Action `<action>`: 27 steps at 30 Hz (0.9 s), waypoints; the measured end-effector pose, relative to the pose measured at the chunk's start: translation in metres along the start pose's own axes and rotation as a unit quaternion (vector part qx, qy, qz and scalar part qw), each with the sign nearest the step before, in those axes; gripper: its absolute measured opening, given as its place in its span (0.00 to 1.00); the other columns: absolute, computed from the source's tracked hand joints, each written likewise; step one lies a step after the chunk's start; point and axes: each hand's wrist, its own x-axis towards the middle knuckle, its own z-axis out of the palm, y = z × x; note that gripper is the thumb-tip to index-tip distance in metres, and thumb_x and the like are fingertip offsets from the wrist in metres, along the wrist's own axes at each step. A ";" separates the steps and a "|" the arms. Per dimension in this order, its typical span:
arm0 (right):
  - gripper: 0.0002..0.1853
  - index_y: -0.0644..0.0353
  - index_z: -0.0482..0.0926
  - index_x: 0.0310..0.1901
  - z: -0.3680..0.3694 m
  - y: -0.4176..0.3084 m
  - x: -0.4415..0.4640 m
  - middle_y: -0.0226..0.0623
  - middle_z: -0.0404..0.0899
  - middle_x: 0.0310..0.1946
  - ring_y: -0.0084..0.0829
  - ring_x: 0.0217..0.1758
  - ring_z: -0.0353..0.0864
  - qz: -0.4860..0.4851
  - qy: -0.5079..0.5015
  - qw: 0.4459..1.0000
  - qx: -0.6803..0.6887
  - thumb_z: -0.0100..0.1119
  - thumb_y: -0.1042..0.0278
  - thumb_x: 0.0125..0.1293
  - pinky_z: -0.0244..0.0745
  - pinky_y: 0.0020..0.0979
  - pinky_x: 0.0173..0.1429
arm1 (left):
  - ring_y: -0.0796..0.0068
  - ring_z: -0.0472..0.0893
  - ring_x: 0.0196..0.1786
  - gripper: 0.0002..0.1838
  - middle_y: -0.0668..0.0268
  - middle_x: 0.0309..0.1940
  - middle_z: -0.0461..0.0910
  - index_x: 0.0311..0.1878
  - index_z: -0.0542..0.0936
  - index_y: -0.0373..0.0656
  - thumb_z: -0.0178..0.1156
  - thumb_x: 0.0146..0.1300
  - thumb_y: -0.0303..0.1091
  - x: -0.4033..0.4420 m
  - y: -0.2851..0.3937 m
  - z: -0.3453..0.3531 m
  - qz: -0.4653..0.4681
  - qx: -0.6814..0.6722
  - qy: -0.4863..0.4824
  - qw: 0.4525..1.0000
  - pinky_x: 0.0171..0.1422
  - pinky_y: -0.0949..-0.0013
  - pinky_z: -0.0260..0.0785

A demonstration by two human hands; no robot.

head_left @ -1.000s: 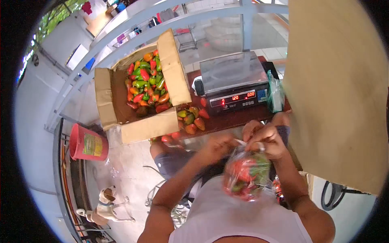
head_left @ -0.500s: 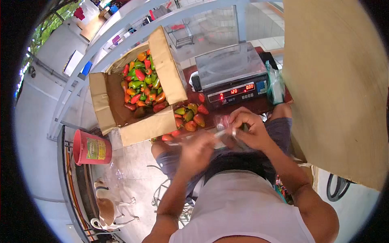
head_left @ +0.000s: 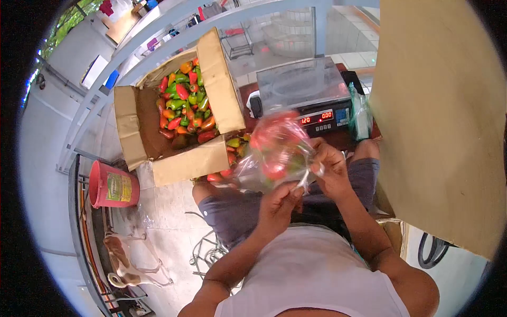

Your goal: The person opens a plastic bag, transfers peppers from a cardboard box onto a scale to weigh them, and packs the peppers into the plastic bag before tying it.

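Note:
A clear plastic bag [head_left: 274, 150] of red and green peppers, blurred, hangs in the air in front of the scale. My left hand [head_left: 279, 207] pinches the bag's twisted neck from below. My right hand [head_left: 330, 168] grips the gathered plastic on its right side. Behind the bag is the digital scale [head_left: 317, 119], its red display partly covered and its metal pan bare. Loose peppers [head_left: 233, 142] lie between the bag and an open cardboard box [head_left: 190, 161] that holds many red, orange and green peppers.
A large cardboard sheet [head_left: 438, 121] stands at the right. Green plastic bags [head_left: 360, 119] lie beside the scale. On the floor at left are a pink bucket [head_left: 113, 185], a brown and white dog [head_left: 124, 259] and a tangled cord [head_left: 207, 256]. A metal railing [head_left: 320, 31] runs behind.
The bag has swung up from near my lap to in front of the scale, covering part of the display. My hands have come closer together at its neck. The dog has shifted.

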 end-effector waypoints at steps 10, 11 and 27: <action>0.47 0.55 0.55 0.79 0.014 -0.036 -0.002 0.45 0.72 0.67 0.35 0.66 0.76 0.197 -0.233 0.951 -0.057 0.67 0.73 0.59 0.67 0.38 0.70 | 0.69 0.84 0.34 0.08 0.60 0.29 0.83 0.34 0.81 0.37 0.61 0.65 0.32 0.030 0.042 -0.042 0.190 0.166 -0.029 0.967 0.40 0.63 0.75; 0.47 0.56 0.55 0.79 0.008 -0.033 -0.003 0.43 0.78 0.61 0.33 0.61 0.79 0.183 -0.211 0.945 -0.174 0.66 0.76 0.58 0.71 0.37 0.67 | 0.69 0.83 0.33 0.08 0.60 0.27 0.82 0.34 0.80 0.36 0.61 0.65 0.32 0.030 0.040 -0.041 0.139 0.199 -0.017 0.970 0.39 0.62 0.74; 0.06 0.56 0.80 0.48 -0.019 0.056 -0.022 0.28 0.81 0.41 0.23 0.43 0.81 0.113 0.155 0.970 -0.147 0.58 0.69 0.74 0.78 0.27 0.47 | 0.68 0.86 0.39 0.13 0.62 0.36 0.85 0.48 0.80 0.42 0.67 0.60 0.23 0.069 -0.010 0.017 0.161 0.054 0.154 0.973 0.41 0.66 0.76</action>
